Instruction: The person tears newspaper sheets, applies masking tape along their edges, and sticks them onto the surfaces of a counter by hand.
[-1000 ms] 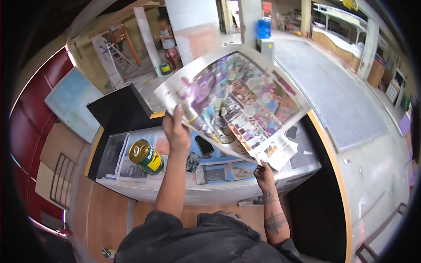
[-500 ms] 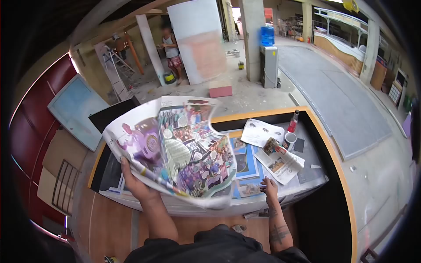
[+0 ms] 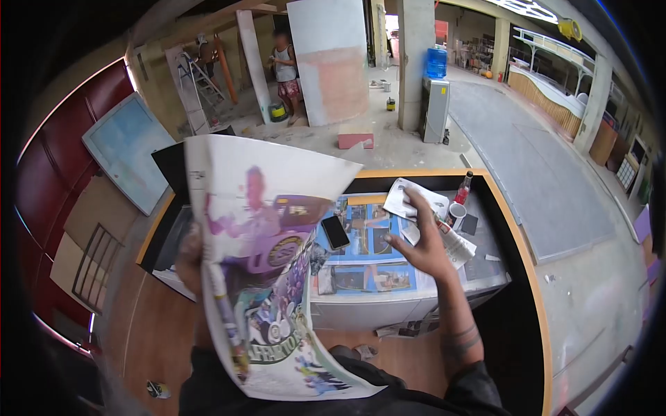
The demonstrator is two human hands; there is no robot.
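My left hand (image 3: 189, 258) is closed on the left edge of a large printed newspaper (image 3: 270, 208), which hangs upright in front of me and partly covers the fingers. Purple pictures and crowded photos fill its pages, and its lower end reaches my lap. My right hand (image 3: 429, 243) is raised over the desk's right part with its fingers spread, holding nothing. Below and behind it lie a white printed sheet (image 3: 395, 204) and a folded newspaper (image 3: 454, 251). A black smartphone (image 3: 336, 233) rests on the desk between the held newspaper and my right hand.
A red-filled glass bottle (image 3: 463, 191) and a white cup (image 3: 455, 215) stand at the desk's right. The desk's raised wooden rim (image 3: 510, 222) curves around. Beyond are a water dispenser (image 3: 436, 111), a pink block (image 3: 355, 137) and a person (image 3: 285, 69) standing.
The newspaper has swung from nearly flat to upright, toward my body on the left, uncovering the smartphone. My right hand has risen and its fingers have spread.
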